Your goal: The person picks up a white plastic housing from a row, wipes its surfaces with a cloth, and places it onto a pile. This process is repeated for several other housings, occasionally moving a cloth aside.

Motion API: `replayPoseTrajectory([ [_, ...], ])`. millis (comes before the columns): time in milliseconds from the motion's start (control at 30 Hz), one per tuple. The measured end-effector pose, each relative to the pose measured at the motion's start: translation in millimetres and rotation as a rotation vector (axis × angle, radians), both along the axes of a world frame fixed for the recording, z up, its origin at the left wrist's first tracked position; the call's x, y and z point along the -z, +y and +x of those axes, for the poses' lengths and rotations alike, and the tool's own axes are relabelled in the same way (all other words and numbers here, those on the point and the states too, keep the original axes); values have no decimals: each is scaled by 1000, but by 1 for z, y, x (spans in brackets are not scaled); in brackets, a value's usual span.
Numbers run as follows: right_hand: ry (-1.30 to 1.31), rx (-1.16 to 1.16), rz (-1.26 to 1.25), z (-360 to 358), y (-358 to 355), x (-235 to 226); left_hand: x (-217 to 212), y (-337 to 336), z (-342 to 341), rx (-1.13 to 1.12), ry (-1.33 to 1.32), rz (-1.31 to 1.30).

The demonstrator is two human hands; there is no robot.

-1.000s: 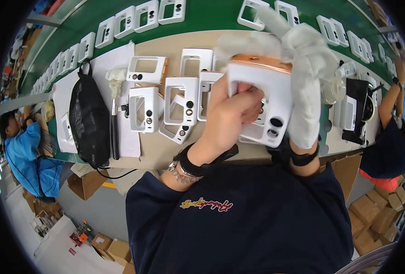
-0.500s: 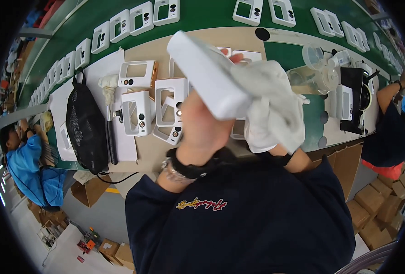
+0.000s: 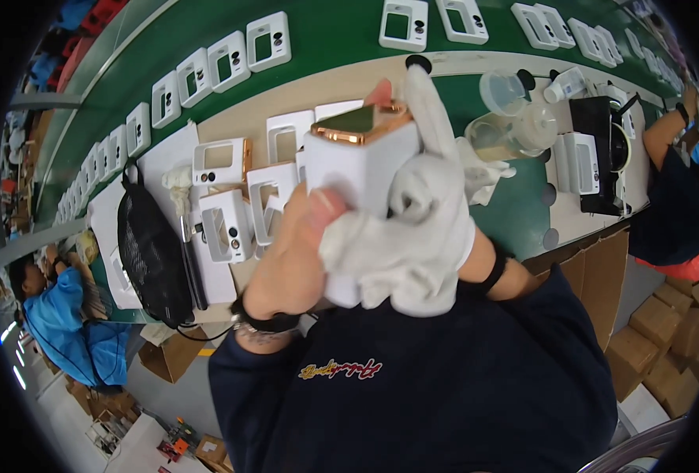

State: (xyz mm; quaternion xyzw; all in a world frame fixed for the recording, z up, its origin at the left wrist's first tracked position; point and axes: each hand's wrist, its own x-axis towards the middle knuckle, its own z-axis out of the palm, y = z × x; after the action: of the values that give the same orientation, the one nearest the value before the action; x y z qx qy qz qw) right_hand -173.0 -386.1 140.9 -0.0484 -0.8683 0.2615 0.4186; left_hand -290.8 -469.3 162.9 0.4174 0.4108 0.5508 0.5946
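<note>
My left hand grips a white plastic housing in front of my chest, its thumb on the near face and a fingertip showing beyond the far edge. A shiny copper-coloured frame lines the housing's upper end. White fabric covers my right hand, with one covered finger pointing up along the housing's right side. Bunched white cloth is gathered in that hand against the housing; the folds hide most of its fingers. Behind my left hand lie several similar white housings, one with a copper-coloured edge.
White housings line the green shelf at the back. A black mesh bag and a black-handled tool lie left. Clear plastic jars and a black device stand right. Co-workers sit left and right.
The housing has turned from a long slanting pose to show its copper-framed end on top. My left hand has moved left and toward me; the white cloth has shifted left and nearer too.
</note>
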Motion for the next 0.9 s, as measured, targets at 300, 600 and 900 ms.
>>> replayPoseTrajectory([
  [300,393,-97,-166,45,8,2,-2,158,-39,-171,889,11],
  [600,797,-320,-391,48,9,16,139,299,-93,-457,1786,204],
  [900,-94,106,-646,94,-10,-8,111,226,-143,-345,1999,-75],
])
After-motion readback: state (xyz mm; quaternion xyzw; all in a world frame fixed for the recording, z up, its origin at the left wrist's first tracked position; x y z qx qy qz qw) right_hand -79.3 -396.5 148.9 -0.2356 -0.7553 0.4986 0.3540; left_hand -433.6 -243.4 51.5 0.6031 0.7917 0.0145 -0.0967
